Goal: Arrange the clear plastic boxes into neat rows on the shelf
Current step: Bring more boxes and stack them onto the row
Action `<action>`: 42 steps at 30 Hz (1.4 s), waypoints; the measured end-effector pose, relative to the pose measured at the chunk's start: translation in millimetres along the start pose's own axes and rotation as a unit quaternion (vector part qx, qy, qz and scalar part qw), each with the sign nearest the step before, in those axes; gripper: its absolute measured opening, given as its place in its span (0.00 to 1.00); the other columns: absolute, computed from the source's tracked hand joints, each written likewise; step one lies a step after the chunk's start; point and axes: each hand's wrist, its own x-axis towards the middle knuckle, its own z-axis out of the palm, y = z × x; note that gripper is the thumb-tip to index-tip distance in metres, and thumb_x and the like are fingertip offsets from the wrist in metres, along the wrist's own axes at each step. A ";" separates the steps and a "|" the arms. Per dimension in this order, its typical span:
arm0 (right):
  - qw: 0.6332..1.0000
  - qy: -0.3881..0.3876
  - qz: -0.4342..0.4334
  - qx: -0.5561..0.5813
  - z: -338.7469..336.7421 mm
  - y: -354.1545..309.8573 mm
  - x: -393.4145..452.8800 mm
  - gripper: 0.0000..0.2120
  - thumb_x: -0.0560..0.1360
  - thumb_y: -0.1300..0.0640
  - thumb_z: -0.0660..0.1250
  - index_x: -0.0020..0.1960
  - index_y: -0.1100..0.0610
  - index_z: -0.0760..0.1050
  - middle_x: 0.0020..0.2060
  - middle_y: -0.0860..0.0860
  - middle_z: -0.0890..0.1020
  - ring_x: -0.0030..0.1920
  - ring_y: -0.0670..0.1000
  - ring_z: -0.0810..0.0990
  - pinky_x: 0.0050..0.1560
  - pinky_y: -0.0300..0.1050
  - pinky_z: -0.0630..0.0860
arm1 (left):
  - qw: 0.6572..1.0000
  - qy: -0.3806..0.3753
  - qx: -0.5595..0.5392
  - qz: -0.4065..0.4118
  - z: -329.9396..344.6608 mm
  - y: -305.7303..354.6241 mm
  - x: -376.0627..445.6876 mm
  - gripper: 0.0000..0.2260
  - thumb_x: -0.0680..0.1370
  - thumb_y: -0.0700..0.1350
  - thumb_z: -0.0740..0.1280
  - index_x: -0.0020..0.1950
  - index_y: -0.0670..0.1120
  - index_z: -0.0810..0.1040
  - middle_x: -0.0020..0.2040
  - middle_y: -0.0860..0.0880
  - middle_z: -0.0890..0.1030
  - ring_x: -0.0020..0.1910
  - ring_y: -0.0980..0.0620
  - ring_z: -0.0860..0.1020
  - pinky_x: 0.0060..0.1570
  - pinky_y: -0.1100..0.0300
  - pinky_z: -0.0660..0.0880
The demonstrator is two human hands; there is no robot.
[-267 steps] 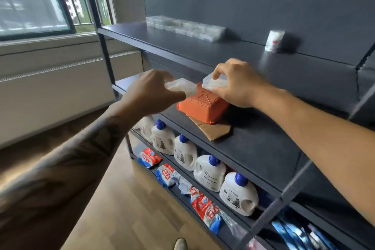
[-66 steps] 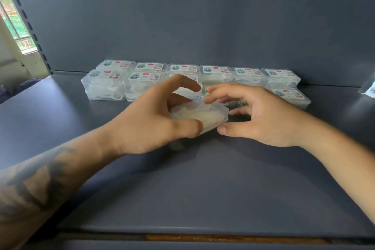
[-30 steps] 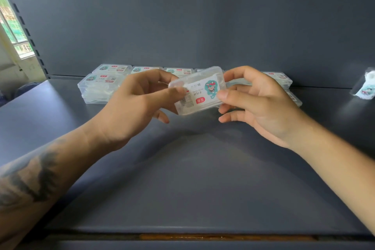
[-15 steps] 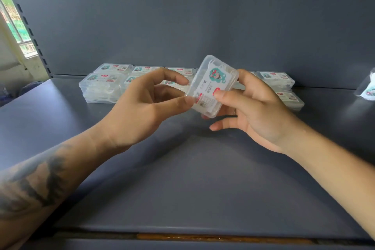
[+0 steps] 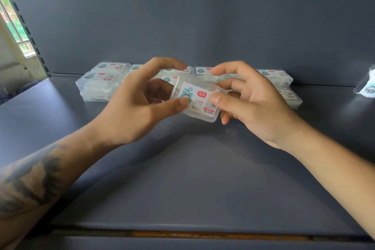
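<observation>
- The left hand (image 5: 134, 109) was curled, its thumb tip pressed on the left edge of the held box (image 5: 197, 102), its forefinger arched above.
- The right hand (image 5: 251, 105) pinched the same box from the right, thumb on the label, fingers behind it.
- The held box hung between both hands, above the shelf (image 5: 192, 178), label tilted toward the camera.
- Behind the held box, the rows of boxes (image 5: 99, 85) sat along the shelf's back wall (image 5: 192, 16).
- Far right of the held box lay a small packet (image 5: 367, 85).
</observation>
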 end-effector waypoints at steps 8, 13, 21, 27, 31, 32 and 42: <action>0.940 -0.001 -0.115 -0.321 -0.7 1.9 -5.3 0.30 0.66 0.49 0.82 0.64 0.44 0.74 0.59 0.41 0.74 0.49 0.39 0.77 0.46 0.30 0.71 | 0.997 0.017 -0.032 -0.065 6.7 -3.4 -2.4 0.20 0.71 0.48 0.81 0.58 0.47 0.78 0.44 0.35 0.85 0.49 0.26 0.80 0.56 0.29 0.74; 0.895 0.021 -0.157 -0.417 -6.1 9.3 -0.1 0.25 0.70 0.47 0.80 0.64 0.49 0.80 0.59 0.45 0.77 0.55 0.42 0.76 0.57 0.34 0.72 | 0.987 -0.017 0.150 -0.047 5.1 -11.7 -5.7 0.28 0.72 0.65 0.74 0.68 0.57 0.73 0.50 0.50 0.86 0.52 0.52 0.84 0.56 0.43 0.79; 0.858 0.043 -0.026 -0.512 -21.7 19.6 19.7 0.22 0.77 0.45 0.72 0.69 0.50 0.75 0.65 0.47 0.77 0.63 0.50 0.74 0.62 0.43 0.67 | 0.858 -0.164 0.481 -0.075 10.6 -10.4 -14.6 0.40 0.68 0.80 0.48 0.78 0.67 0.57 0.76 0.62 0.68 0.75 0.54 0.67 0.74 0.47 0.65; 0.850 0.046 -0.017 -0.524 -11.9 27.4 31.9 0.21 0.80 0.47 0.68 0.72 0.50 0.74 0.69 0.48 0.74 0.70 0.53 0.72 0.69 0.51 0.70 | 0.846 -0.212 0.472 -0.124 13.7 -7.5 -14.7 0.32 0.72 0.78 0.47 0.75 0.71 0.58 0.76 0.63 0.62 0.78 0.56 0.60 0.76 0.45 0.60; 0.848 0.062 -0.018 -0.525 -11.5 30.8 31.8 0.20 0.81 0.48 0.67 0.72 0.49 0.75 0.68 0.48 0.74 0.68 0.54 0.73 0.67 0.52 0.71 | 0.844 -0.217 0.473 -0.130 13.5 -7.1 -14.6 0.32 0.72 0.78 0.47 0.75 0.71 0.59 0.76 0.63 0.62 0.77 0.55 0.60 0.75 0.44 0.60; 0.846 0.065 -0.017 -0.530 -11.0 31.4 31.8 0.20 0.81 0.48 0.67 0.72 0.49 0.75 0.68 0.49 0.74 0.68 0.54 0.73 0.66 0.52 0.72 | 0.845 -0.217 0.472 -0.130 13.3 -7.3 -14.7 0.32 0.72 0.78 0.47 0.74 0.71 0.59 0.76 0.63 0.62 0.77 0.56 0.60 0.75 0.43 0.60; 0.837 0.064 -0.006 -0.543 -8.6 32.6 28.8 0.25 0.79 0.40 0.66 0.74 0.45 0.72 0.69 0.45 0.73 0.69 0.52 0.73 0.70 0.52 0.70 | 0.840 -0.231 0.473 -0.134 8.6 -6.0 -14.4 0.33 0.71 0.78 0.46 0.75 0.72 0.57 0.77 0.64 0.60 0.78 0.56 0.57 0.75 0.43 0.60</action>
